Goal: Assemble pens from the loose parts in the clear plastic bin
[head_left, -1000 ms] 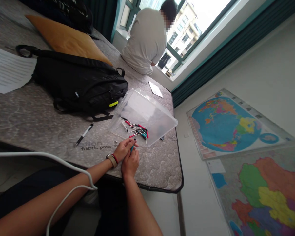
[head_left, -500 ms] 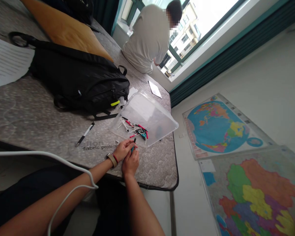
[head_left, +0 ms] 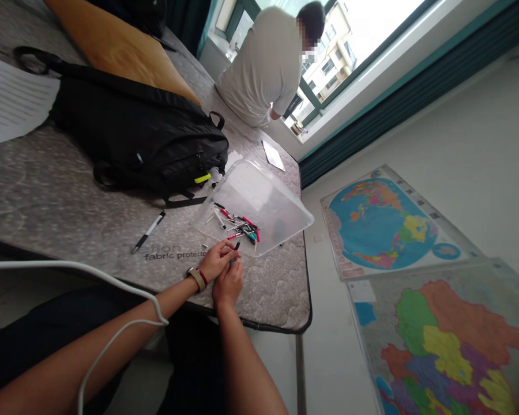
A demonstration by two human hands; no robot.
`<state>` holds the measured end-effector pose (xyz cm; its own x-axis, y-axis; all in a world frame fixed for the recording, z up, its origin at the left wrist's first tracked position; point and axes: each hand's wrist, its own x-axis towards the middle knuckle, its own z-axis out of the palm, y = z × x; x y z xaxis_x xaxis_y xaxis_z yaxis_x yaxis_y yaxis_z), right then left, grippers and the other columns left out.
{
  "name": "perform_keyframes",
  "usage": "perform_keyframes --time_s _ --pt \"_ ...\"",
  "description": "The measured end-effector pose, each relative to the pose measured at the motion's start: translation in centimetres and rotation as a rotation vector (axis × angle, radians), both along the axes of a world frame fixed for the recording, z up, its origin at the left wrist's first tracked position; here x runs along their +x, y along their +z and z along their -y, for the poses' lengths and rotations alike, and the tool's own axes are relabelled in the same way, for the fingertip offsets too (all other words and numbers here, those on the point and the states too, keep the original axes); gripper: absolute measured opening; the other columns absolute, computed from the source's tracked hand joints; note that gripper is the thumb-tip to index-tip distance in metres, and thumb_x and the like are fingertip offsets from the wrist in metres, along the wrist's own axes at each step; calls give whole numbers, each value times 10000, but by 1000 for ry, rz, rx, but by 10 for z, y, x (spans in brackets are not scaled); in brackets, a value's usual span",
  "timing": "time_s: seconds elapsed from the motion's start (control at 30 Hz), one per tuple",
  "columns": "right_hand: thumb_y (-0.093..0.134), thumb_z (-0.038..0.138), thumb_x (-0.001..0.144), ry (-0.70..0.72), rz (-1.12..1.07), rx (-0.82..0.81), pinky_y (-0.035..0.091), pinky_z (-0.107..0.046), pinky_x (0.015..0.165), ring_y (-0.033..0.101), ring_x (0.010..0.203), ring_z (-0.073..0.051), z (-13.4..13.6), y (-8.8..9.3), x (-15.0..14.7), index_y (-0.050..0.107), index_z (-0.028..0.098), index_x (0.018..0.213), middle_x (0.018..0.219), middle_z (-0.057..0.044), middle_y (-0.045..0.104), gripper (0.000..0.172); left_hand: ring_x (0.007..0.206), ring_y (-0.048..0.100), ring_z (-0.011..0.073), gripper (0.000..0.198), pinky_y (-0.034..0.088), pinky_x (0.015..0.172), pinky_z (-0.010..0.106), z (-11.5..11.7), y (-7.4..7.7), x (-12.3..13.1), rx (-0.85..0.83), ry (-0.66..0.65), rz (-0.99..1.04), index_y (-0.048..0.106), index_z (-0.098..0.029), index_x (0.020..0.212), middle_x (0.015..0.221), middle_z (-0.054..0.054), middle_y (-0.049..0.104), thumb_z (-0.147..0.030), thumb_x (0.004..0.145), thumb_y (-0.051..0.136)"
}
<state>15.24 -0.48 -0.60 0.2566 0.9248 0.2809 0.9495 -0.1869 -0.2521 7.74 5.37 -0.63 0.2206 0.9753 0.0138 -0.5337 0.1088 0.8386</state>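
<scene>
My left hand (head_left: 216,260) and my right hand (head_left: 228,283) meet over the near edge of the grey mattress (head_left: 69,213). Both pinch a small teal and black pen (head_left: 234,255) between their fingers. A watch band sits on my left wrist. Just beyond the hands lies a clear plastic lid (head_left: 259,202) with several loose pen parts (head_left: 240,226), red, black, white and teal. A whole white and black pen (head_left: 149,231) lies on the mattress to the left.
A black backpack (head_left: 134,138) and an orange cushion (head_left: 112,52) lie further back, with a printed sheet (head_left: 8,98) at the left. Another person in a light shirt (head_left: 263,63) sits by the window. Maps (head_left: 384,219) cover the right. A white cable (head_left: 82,276) crosses my left arm.
The view has shifted slightly. My hands stay together on the small pen, in nearly the same spot.
</scene>
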Motion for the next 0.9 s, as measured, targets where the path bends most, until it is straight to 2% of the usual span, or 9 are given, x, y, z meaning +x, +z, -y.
perform_keyframes --time_s 0.1,0.23,0.37,0.47,0.57,0.77,0.9 --pt "293 352 1013 -3 -8 3 425 -362 783 583 932 -263 0 -2 1 584 177 1140 1028 -128 591 363 818 697 192 327 530 800 327 0 2 -1 11 14 -36 590 -190 986 866 59 752 -455 806 653" --pt "289 348 1014 -12 -18 -11 426 -361 774 588 936 -261 0 -2 1 588 173 1131 1040 -132 592 366 874 689 218 360 521 853 351 -1 6 -4 41 -21 -76 668 -168 934 883 79 744 -503 837 581" --pt "319 288 1003 -4 -2 3 428 -360 798 588 932 -256 0 -2 1 592 177 1095 1019 -119 594 310 783 686 182 438 526 766 314 0 2 -3 29 -56 -37 590 -183 1071 834 38 733 -472 761 699" --pt "339 263 991 -1 -5 0 432 -360 791 587 913 -253 0 -3 1 586 175 1124 1000 -112 593 294 685 661 139 432 505 673 255 1 -2 -1 16 -22 -53 528 -206 992 764 -15 704 -428 709 766" --pt "354 266 991 0 2 9 433 -354 796 589 917 -246 0 -2 1 583 171 1133 1028 -115 593 286 728 673 150 367 521 721 272 1 -2 -1 23 -9 -87 535 -202 897 778 -2 708 -459 733 739" --pt "366 310 1005 -9 3 20 434 -337 814 593 960 -227 1 3 -2 579 178 1167 1056 -110 599 299 847 684 207 412 529 842 340 1 7 -7 58 -39 -167 665 -185 955 878 61 735 -566 806 615" --pt "397 251 987 -20 14 1 442 -331 783 595 911 -218 1 4 -3 587 183 1154 1007 -91 601 262 816 686 192 495 530 781 307 1 6 -6 61 -58 -174 621 -183 1087 847 36 729 -526 741 707"
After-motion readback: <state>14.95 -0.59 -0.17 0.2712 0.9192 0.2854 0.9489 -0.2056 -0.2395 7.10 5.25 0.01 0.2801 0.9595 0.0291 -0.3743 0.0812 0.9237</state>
